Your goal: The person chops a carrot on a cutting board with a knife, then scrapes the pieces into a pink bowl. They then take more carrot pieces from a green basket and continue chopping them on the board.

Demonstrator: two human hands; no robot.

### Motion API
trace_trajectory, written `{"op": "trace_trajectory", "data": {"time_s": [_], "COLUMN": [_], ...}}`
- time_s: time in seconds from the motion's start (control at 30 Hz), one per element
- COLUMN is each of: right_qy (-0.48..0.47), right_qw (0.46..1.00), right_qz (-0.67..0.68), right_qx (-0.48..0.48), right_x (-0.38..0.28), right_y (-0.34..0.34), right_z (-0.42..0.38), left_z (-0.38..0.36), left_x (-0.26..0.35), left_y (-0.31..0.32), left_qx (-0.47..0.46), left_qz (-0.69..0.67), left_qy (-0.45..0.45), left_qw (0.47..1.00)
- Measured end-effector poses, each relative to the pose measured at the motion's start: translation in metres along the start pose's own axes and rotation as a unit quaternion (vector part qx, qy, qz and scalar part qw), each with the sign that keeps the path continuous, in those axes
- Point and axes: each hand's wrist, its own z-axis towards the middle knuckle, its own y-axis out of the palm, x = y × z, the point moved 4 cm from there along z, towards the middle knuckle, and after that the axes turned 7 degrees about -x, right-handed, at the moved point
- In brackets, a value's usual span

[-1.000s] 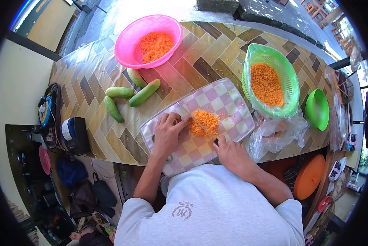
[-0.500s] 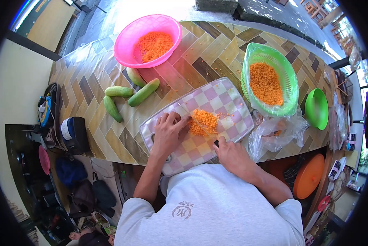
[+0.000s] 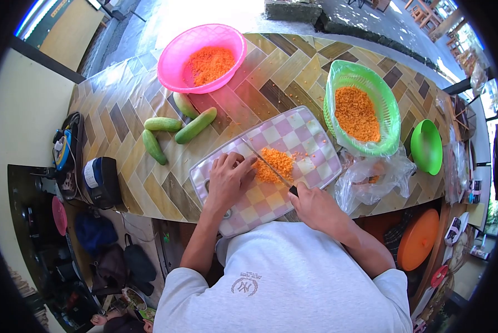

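Note:
My right hand (image 3: 314, 206) grips the black handle of a kitchen knife (image 3: 270, 165). The long thin blade lies slantwise across a heap of finely chopped orange carrot (image 3: 279, 160). At the heap's left side, my left hand (image 3: 229, 176) rests with bent fingers drawn together, the fingertips against the carrot bits; what lies beneath them is partly hidden. Under both is a pink-and-white checkered cutting board (image 3: 310, 130) with loose orange crumbs on it.
Several cucumbers (image 3: 196, 126) lie left of the board, below a pink basin (image 3: 168, 69) holding orange bits. To the right are a plastic-lined green basket (image 3: 390, 100) with chopped carrot, a crumpled plastic bag (image 3: 379, 180) and a green bowl (image 3: 426, 147). A dark box (image 3: 102, 183) stands far left.
The knife blade, blurred before, now shows clearly across the heap. My right hand has shifted very slightly; my left hand stays nearly in place. The whole view has shifted slightly.

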Motion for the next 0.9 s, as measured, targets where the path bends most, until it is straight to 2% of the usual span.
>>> {"op": "trace_trajectory", "data": {"time_s": [0.17, 0.27, 0.37, 0.47, 0.57, 0.67, 0.77, 0.9], "right_qy": [0.006, 0.022, -0.011, -0.009, 0.005, -0.011, -0.009, -0.013], "right_qw": [0.998, 1.0, 0.996, 0.998, 0.999, 0.996, 0.999, 0.996], "right_qz": [-0.04, -0.021, -0.071, -0.047, -0.023, -0.054, -0.025, -0.064], "right_qx": [0.042, 0.002, 0.059, 0.032, 0.021, 0.065, 0.039, 0.053], "right_x": [0.006, -0.008, 0.003, -0.001, -0.001, -0.002, -0.013, -0.002], "right_y": [0.02, 0.003, 0.031, 0.014, 0.026, 0.022, 0.015, 0.017], "right_z": [0.006, 0.0, 0.005, 0.005, 0.006, 0.007, -0.001, 0.008], "left_z": [-0.001, -0.002, -0.003, -0.003, -0.003, -0.003, -0.003, -0.002], "left_x": [-0.002, -0.004, -0.005, -0.008, -0.008, -0.005, -0.007, -0.007], "left_y": [-0.003, -0.002, 0.0, 0.001, 0.001, 0.002, 0.003, 0.002], "left_qx": [0.024, 0.02, 0.021, 0.027, 0.038, 0.044, 0.048, 0.045], "left_qz": [-0.029, -0.032, -0.029, -0.025, -0.029, -0.026, -0.027, -0.029], "left_qy": [-0.002, -0.002, -0.003, 0.011, 0.016, 0.019, 0.027, 0.022], "left_qw": [0.999, 0.999, 0.999, 0.999, 0.999, 0.999, 0.998, 0.998]}}
